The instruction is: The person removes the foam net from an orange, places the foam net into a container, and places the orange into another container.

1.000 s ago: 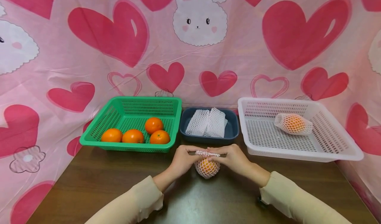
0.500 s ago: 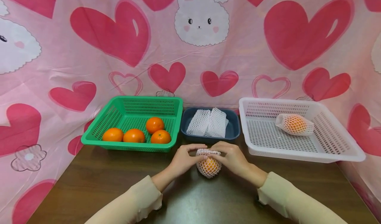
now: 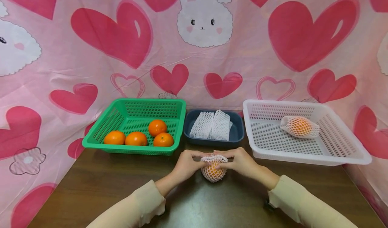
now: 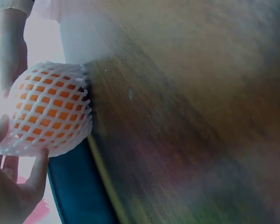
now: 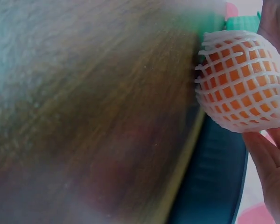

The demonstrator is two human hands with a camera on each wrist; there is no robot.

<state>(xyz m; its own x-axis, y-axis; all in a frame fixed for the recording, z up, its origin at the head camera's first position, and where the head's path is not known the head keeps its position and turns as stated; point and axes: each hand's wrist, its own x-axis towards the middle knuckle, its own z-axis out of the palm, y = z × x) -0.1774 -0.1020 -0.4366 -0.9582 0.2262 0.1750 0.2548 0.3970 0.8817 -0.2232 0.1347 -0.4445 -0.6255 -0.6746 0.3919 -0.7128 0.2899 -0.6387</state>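
Observation:
An orange (image 3: 214, 172) in a white foam fruit net (image 4: 50, 105) sits on the table before the blue tray, between both hands. My left hand (image 3: 187, 164) pinches the net's upper rim from the left, thumb on the near side and fingers behind. From the right, my right hand (image 3: 242, 162) holds the same rim, its thumb against the front of the net. The net reaches round the fruit's sides, and its open end bunches at the top. In the right wrist view the orange (image 5: 242, 81) shows through the mesh.
A green basket (image 3: 133, 150) with several bare oranges stands back left. Behind the hands is a dark blue tray (image 3: 212, 142) of flat foam nets (image 3: 209, 125). At back right, a white basket (image 3: 303, 159) holds one netted orange (image 3: 300, 126).
Both hands stay at the net's rim with small finger shifts. The rim, raised half a second ago, now lies lower and more bunched over the orange, and the right hand has edged slightly right.

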